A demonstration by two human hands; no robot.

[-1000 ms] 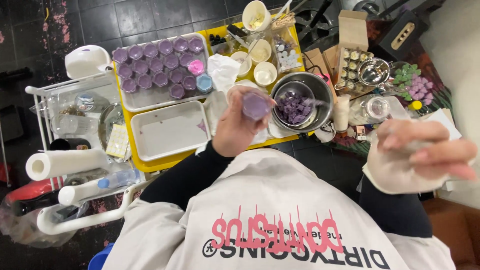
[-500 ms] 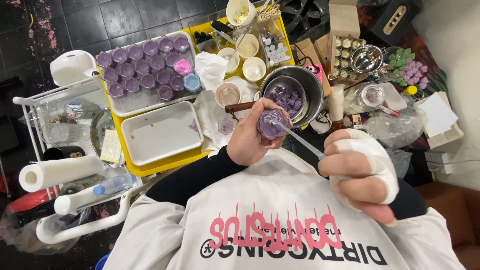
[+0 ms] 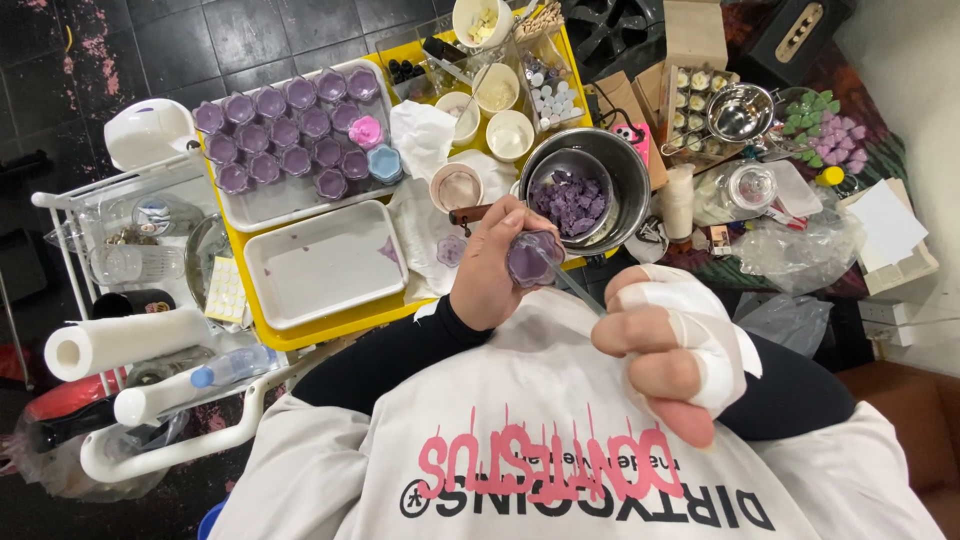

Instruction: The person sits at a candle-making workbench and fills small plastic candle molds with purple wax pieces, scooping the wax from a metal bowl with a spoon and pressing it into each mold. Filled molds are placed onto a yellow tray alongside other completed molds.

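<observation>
A small purple faceted glass cup (image 3: 534, 258) sat clamped in the left hand (image 3: 492, 268), fingers curled tightly round it, near the chest. At four o'clock, the bandaged right hand (image 3: 672, 340) pinched shut on a thin metal stick (image 3: 578, 290) reaching toward the cup. At one o'clock stood a steel pot of purple chunks (image 3: 580, 190) on the yellow tray (image 3: 330, 325).

At frame centre the left hand (image 3: 495, 265) holds a small cup (image 3: 533, 258), just below the metal pot (image 3: 585, 190); the right hand (image 3: 670, 335) sits lower right. Upper left, a tray of filled moulds (image 3: 290, 135) lies above an empty tray (image 3: 325, 262). A paper roll (image 3: 125, 340) lies far left
</observation>
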